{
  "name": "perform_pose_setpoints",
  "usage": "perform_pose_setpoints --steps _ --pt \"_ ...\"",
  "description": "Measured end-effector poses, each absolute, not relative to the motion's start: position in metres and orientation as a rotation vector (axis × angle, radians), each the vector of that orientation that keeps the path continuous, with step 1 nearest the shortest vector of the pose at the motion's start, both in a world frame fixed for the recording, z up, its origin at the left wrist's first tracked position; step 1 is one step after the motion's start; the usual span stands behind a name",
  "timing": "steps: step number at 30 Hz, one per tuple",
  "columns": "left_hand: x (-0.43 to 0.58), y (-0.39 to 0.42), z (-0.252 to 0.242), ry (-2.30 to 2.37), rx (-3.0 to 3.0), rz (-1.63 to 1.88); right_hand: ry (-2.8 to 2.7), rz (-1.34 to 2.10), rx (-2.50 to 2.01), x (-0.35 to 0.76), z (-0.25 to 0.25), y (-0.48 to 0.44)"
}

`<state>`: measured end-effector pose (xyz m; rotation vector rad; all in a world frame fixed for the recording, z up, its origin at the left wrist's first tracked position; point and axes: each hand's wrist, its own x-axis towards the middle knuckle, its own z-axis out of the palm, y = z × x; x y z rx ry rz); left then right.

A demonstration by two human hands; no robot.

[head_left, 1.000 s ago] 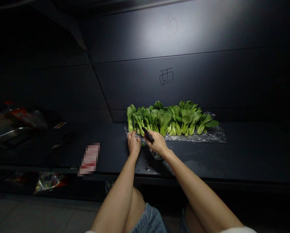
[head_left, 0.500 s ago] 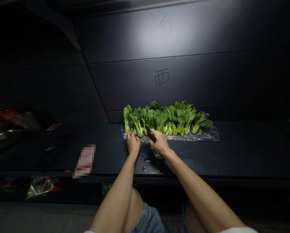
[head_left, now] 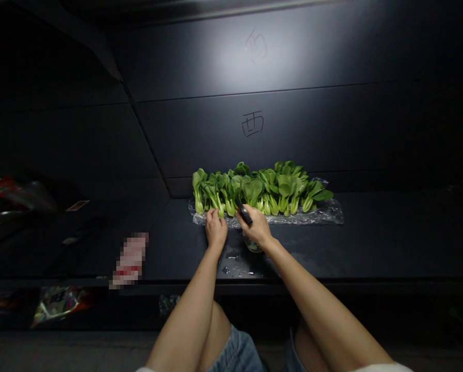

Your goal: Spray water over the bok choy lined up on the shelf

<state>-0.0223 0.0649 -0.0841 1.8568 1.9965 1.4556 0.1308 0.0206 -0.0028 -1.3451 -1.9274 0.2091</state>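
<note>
A row of green bok choy (head_left: 260, 190) lies on a clear plastic sheet (head_left: 324, 213) at the back of a dark shelf (head_left: 370, 243). My left hand (head_left: 215, 229) is closed at the stem end of a bok choy near the row's left end. My right hand (head_left: 256, 227) is closed around a black-handled tool (head_left: 244, 213), likely a knife, that points up and left toward the stems. A small clear container (head_left: 251, 245) sits just under my right hand. Both hands are close together in front of the row.
Dark panels with handwritten marks (head_left: 252, 124) form the back wall. A blurred red-and-white label (head_left: 128, 260) hangs on the shelf's front edge at left. Packaged goods (head_left: 57, 302) lie on a lower level. Metal trays (head_left: 2, 217) are at far left. Water drops spot the shelf.
The view has shifted slightly, so everything sits further left in frame. My hands have edged closer to the bok choy stems, still closed as before.
</note>
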Motion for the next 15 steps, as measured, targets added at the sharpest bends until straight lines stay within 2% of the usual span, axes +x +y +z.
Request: perform_pose_setpoints --steps 15 --pt "-0.015 0.064 -0.083 1.98 1.929 1.445 -1.795 0.165 -1.409 0.159 -0.01 0.022"
